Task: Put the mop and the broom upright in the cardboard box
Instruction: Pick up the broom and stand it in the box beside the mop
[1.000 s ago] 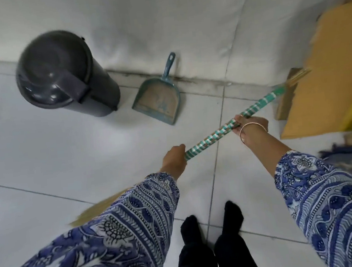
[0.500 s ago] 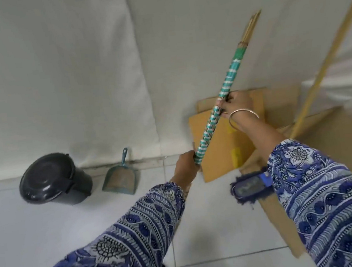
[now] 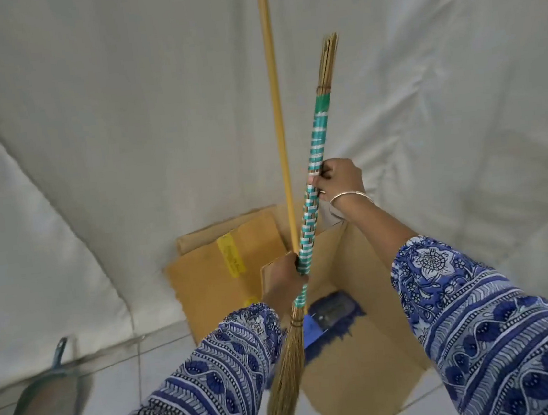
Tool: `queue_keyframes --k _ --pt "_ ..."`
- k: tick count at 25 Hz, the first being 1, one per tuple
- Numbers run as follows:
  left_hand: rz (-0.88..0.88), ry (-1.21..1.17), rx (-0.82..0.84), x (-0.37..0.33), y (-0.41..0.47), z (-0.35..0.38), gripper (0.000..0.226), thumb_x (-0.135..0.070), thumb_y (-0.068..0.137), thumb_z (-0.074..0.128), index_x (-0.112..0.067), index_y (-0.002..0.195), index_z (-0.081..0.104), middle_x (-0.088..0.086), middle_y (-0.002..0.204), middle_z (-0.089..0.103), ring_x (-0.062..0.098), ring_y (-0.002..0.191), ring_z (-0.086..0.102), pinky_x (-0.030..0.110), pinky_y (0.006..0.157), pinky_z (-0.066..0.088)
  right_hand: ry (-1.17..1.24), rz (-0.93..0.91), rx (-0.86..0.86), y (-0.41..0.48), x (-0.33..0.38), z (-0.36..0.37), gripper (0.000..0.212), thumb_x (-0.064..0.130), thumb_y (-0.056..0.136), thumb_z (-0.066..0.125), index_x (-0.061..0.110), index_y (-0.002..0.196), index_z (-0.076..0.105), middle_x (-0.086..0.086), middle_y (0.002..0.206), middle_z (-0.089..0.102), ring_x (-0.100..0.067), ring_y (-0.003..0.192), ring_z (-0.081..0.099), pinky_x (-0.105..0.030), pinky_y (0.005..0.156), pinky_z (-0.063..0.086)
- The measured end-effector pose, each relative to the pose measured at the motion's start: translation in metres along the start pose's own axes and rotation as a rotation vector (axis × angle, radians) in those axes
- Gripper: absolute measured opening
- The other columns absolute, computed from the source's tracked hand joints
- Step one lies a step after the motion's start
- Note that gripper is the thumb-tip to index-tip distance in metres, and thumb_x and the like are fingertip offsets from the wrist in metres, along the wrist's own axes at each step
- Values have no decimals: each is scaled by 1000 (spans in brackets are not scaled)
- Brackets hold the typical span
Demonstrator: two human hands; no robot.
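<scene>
I hold a straw broom (image 3: 314, 155) nearly upright, its teal-and-white wrapped handle pointing up and its bristles (image 3: 285, 375) hanging down over the near-left edge of the open cardboard box (image 3: 367, 366). My left hand (image 3: 285, 277) grips the lower handle. My right hand (image 3: 339, 180) grips it higher up. The mop stands in the box: its yellow pole (image 3: 276, 105) rises straight up behind the broom, and its blue head (image 3: 331, 319) lies on the box bottom.
A teal dustpan (image 3: 46, 400) leans against the white cloth-covered wall (image 3: 125, 155) at the lower left. The box's flaps (image 3: 221, 270) stand open toward the wall. White floor tiles (image 3: 154, 365) lie between the dustpan and the box.
The broom went from lying low across the floor to nearly upright. It moved right to the box, with the bristles now at its edge. My view swung from the bin to the box.
</scene>
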State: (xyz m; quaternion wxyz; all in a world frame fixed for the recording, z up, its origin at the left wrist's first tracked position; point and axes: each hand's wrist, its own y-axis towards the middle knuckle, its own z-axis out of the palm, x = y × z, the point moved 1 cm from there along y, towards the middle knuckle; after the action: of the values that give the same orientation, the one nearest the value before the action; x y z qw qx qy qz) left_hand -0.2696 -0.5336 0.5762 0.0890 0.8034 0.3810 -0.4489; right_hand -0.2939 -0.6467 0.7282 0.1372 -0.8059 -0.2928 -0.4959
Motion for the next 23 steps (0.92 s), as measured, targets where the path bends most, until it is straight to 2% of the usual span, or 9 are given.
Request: queue_keyframes --k 2,6,11,16,19,23 --pt "1 -17 13 -24 26 33 28 -3 75 69 -5 102 62 12 107 69 27 100 63 36 88 50 -6 11 -18 26 -21 -33 20 3 75 69 -5 93 69 -27 96 72 -39 90 68 -52 85 55" --pt "11 -30 14 -60 89 94 21 -2 74 68 -5 95 63 14 100 70 21 85 60 30 72 45 -25 30 -26 88 -69 -79 20 2 77 68 -6 95 68 -27 98 71 -40 93 67 -52 87 55" --pt "-38 -41 55 -89 174 174 20 -3 74 66 -2 94 64 16 99 70 30 93 63 27 73 41 -61 60 -1 178 -144 -114 21 3 77 68 -6 96 67 -27 98 71 -39 93 67 -52 87 54" --pt "-167 -51 37 -80 264 255 18 -1 75 66 2 93 63 20 99 69 30 93 63 26 71 40 -92 60 104 267 -238 -109 20 4 76 69 -5 93 68 -24 94 72 -35 87 69 -49 84 57" --pt "-273 -64 -29 -59 319 307 19 -1 77 65 1 95 63 19 100 69 28 93 63 28 71 43 -108 39 205 317 -308 -90 19 3 76 68 -4 94 68 -23 94 73 -33 87 69 -47 84 57" --pt "-392 -46 -16 -30 371 364 25 -1 77 65 -1 103 63 17 106 69 27 100 63 33 83 50 -126 13 302 355 -383 -67 22 2 76 68 -2 97 68 -20 97 74 -30 88 69 -38 86 56"
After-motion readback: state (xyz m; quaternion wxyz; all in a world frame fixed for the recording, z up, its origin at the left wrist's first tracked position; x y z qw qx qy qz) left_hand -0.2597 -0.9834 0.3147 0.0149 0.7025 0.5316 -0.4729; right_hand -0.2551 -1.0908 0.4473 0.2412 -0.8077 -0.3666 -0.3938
